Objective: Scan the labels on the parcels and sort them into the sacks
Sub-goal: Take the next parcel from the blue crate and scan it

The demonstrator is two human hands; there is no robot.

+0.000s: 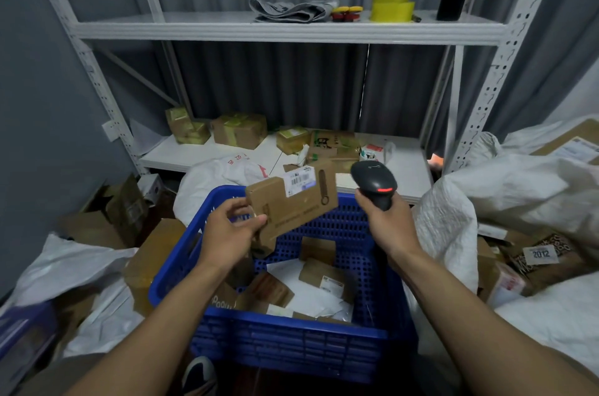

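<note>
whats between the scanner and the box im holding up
Nothing: in the head view only a narrow open gap separates the scanner in the right hand from the cardboard parcel in the left hand.

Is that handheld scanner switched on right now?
On, it seems: a red light glows on the barcode scanner gripped in the right hand.

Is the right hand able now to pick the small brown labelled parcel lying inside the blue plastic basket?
Probably not yet. The blue plastic basket is open above the small brown labelled parcel, but the right hand grips the black handheld scanner, so its fingers are busy.
</note>
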